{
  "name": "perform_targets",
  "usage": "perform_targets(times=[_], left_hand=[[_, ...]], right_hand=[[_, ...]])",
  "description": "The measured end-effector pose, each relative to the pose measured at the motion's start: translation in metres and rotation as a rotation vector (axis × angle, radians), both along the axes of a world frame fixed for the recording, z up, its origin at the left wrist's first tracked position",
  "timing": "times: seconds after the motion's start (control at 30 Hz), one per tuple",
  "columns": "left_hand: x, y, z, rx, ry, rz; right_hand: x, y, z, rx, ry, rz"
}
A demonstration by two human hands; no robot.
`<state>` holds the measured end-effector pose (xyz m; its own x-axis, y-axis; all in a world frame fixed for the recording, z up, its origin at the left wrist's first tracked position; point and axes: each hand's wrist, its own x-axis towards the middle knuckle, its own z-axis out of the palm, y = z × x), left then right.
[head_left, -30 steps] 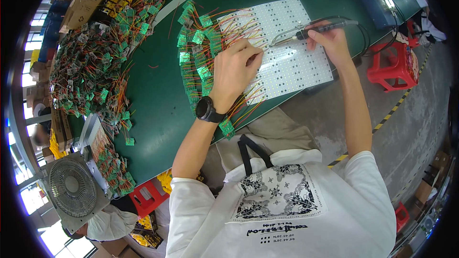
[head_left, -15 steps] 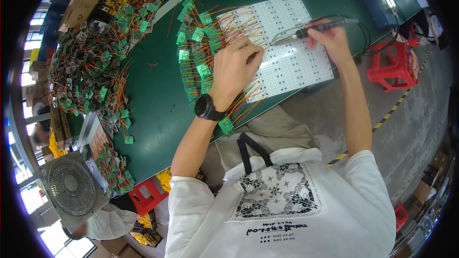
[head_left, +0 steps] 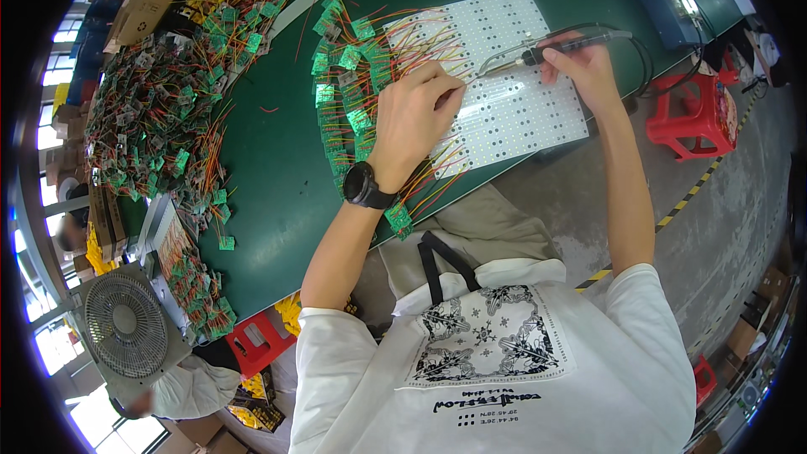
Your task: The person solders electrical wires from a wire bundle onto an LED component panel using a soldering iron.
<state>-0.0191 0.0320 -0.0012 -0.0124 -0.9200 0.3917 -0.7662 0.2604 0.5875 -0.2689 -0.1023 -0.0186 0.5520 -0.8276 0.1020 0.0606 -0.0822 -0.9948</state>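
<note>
My right hand (head_left: pixel 586 71) grips a black soldering iron (head_left: pixel 530 57) with a thin curved metal tube along its side. Its tip points left, over a white LED panel (head_left: pixel 530 118) dotted in rows. Close to that tip, the fingers of my left hand (head_left: pixel 418 109) are pinched together at the panel's left part; what they hold is hidden. Small green circuit boards (head_left: pixel 359 122) lie in columns left of the panel and partly under my left hand and wrist. Their red and yellow wires (head_left: pixel 424 38) reach onto the panel's left edge.
A large heap of wired circuit boards (head_left: pixel 151 118) covers the green table's (head_left: pixel 269 227) left side. At the back right stands a blue box-shaped unit (head_left: pixel 664 0) with a cable. A red stool (head_left: pixel 693 118) is on the floor at right; a fan (head_left: pixel 126 324) and another person (head_left: pixel 189 387) are lower left.
Almost nothing differs. Both hands and the soldering iron keep nearly the same place, with only a very slight shift of the whole view.
</note>
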Motion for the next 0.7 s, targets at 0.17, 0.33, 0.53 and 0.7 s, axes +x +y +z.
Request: perform_targets(times=[0.17,0.33,0.53,0.7], left_hand=[[0.0014,0.0009,-0.0014,0.006,0.000,0.006],[0.0016,0.0003,-0.0035,-0.009,-0.001,0.010],[0.0039,0.0002,-0.0077,-0.050,-0.018,0.015],[0.0036,-0.0012,-0.0082,-0.119,0.005,0.007]], right_hand=[[0.0019,0.0003,-0.0011,-0.007,-0.018,0.000],[-0.0013,-0.0013,-0.0052,-0.004,-0.038,-0.035],[-0.0007,-0.0034,-0.0087,0.006,-0.038,-0.067],[-0.0013,-0.0040,-0.0071,0.014,-0.030,-0.082]])
